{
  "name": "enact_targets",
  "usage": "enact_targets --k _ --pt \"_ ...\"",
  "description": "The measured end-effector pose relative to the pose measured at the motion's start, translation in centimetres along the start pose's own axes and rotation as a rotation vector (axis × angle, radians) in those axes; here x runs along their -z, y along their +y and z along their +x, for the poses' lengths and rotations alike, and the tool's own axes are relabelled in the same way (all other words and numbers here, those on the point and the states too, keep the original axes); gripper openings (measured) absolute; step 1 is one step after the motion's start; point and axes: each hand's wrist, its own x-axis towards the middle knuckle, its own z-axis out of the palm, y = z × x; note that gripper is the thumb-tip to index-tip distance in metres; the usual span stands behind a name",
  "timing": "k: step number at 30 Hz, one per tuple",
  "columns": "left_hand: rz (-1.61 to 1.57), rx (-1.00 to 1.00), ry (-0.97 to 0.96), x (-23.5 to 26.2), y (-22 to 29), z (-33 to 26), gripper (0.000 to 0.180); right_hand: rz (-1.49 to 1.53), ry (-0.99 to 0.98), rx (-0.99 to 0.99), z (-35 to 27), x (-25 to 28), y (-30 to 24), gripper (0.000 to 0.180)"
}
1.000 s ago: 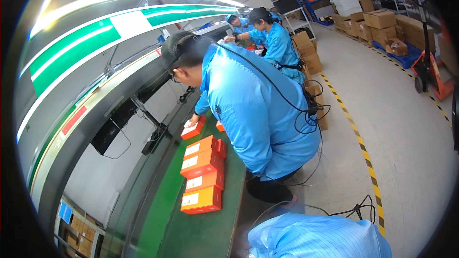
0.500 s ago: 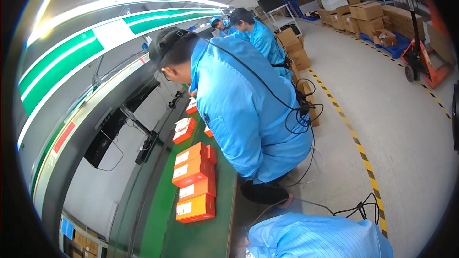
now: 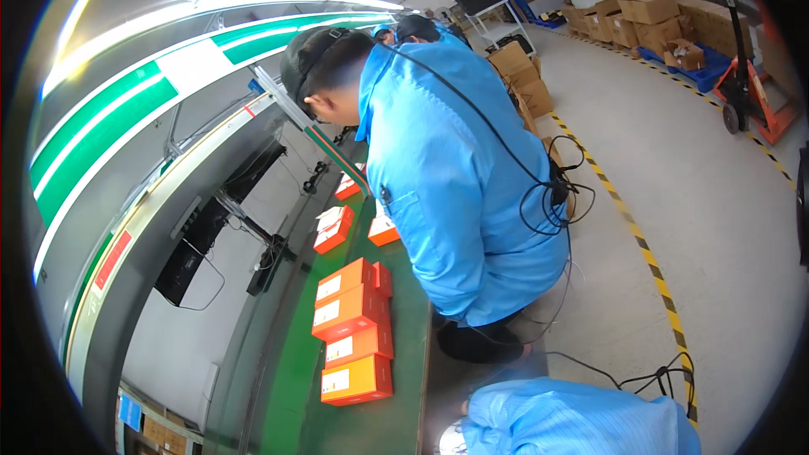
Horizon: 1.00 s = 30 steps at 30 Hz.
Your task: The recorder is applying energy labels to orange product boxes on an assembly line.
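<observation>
A blue striped sleeve (image 3: 581, 417) comes in at the lower edge, right of centre, and I take it for my right arm. Only a sliver of my right hand (image 3: 464, 408) shows at its cuff, with the fingers hidden. Beside the cuff is a bright, whitish shiny thing (image 3: 452, 440), cut off by the picture's edge, its kind unclear. My left hand is out of the picture. Left of the sleeve, several orange boxes (image 3: 357, 380) with white labels stand in a row on the green bench (image 3: 371, 430).
A co-worker in a blue jacket (image 3: 472, 177) leans over the bench ahead, a black cable down their back. More orange boxes (image 3: 334, 232) lie farther along. Striped floor tape (image 3: 645, 261), cartons (image 3: 649, 8) and an orange pallet jack (image 3: 771, 118) are at the right.
The bench, boxes and co-worker have shifted slightly to the right in the picture. A slanted post now shows by the co-worker's head. The sleeve has moved a little to the right.
</observation>
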Motion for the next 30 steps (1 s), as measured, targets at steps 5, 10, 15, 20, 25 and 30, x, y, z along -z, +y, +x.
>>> enact_targets --k 5,10,15,20,25,30 --pt "-0.02 0.003 0.066 1.1 -0.5 0.2 0.042 0.021 -0.008 -0.028 1.1 -1.5 1.8 0.034" --pt "-0.037 -0.011 0.127 1.8 -0.7 0.4 0.043 0.072 -0.049 -0.036 -0.8 -4.4 3.9 0.033" --pt "-0.045 -0.006 0.167 1.8 -1.0 0.6 0.043 0.053 -0.049 -0.034 -2.3 -3.9 5.7 0.032" --pt "-0.085 -0.061 0.257 2.3 -1.9 -0.4 0.046 -0.784 0.553 0.585 12.7 39.6 -9.2 0.021" --pt "-0.018 -0.066 0.192 2.4 -1.9 0.7 0.048 -1.081 0.891 0.688 18.0 58.3 -18.6 0.016" --pt "-0.17 -0.13 0.262 3.5 -2.7 0.6 0.048 -0.979 0.884 0.762 21.6 55.4 -19.6 0.018"
